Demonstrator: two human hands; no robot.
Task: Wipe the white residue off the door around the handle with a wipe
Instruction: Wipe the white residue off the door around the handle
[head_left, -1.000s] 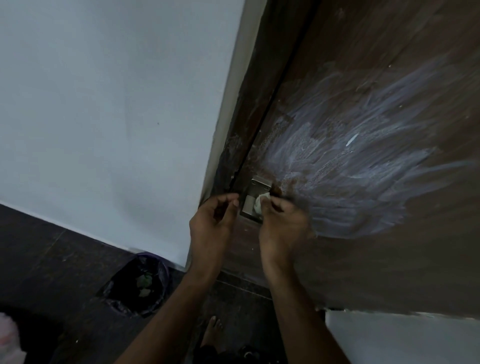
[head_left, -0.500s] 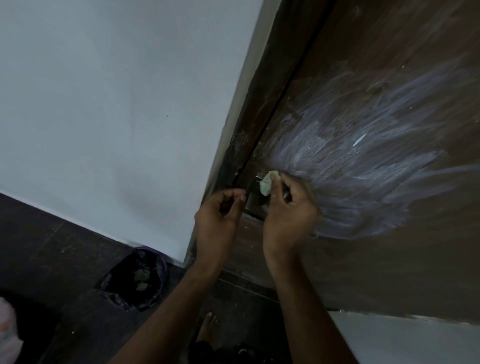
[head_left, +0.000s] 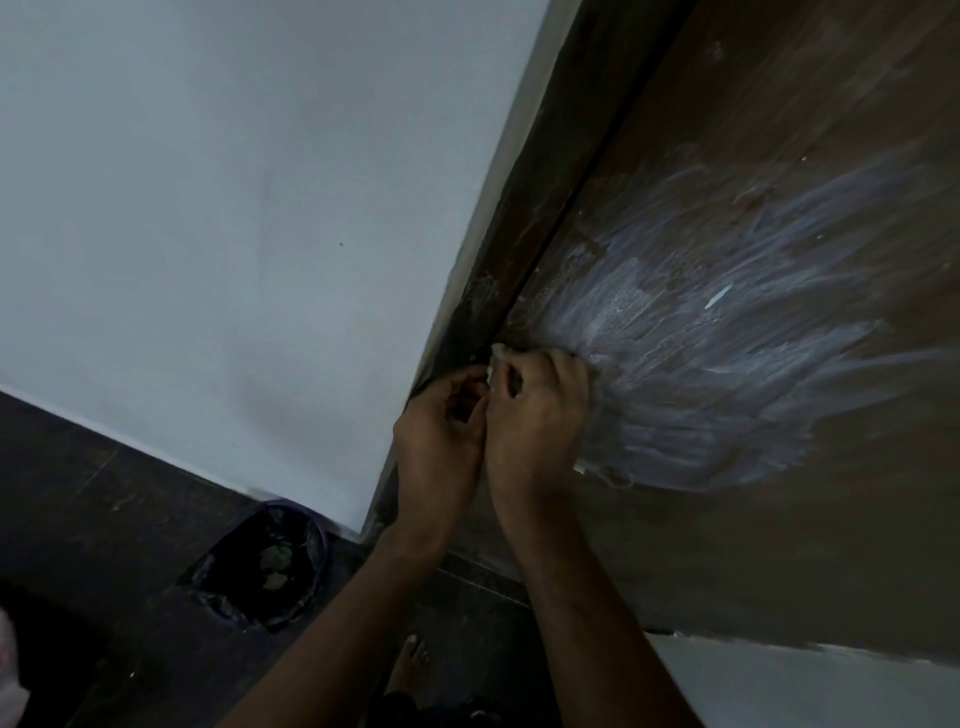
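A dark brown door (head_left: 779, 545) carries a wide fan of white residue (head_left: 701, 353) to the right of my hands. My right hand (head_left: 535, 421) grips a small crumpled white wipe (head_left: 497, 354) and presses it against the door at its left edge. Its fingers hide the metal handle plate. My left hand (head_left: 441, 431) sits beside it against the door frame (head_left: 519, 249), fingers curled inward close to the wipe; whether it holds anything I cannot tell.
A white wall (head_left: 234, 208) fills the left side. On the dark floor below stands a bin lined with a black bag (head_left: 265, 566), with scraps inside. My bare foot (head_left: 410, 665) shows between my forearms. A pale panel (head_left: 805, 691) lies at bottom right.
My right hand has carried the wipe upward along the door edge, and it now covers the metal plate that showed a second ago. My left hand has closed in beside it.
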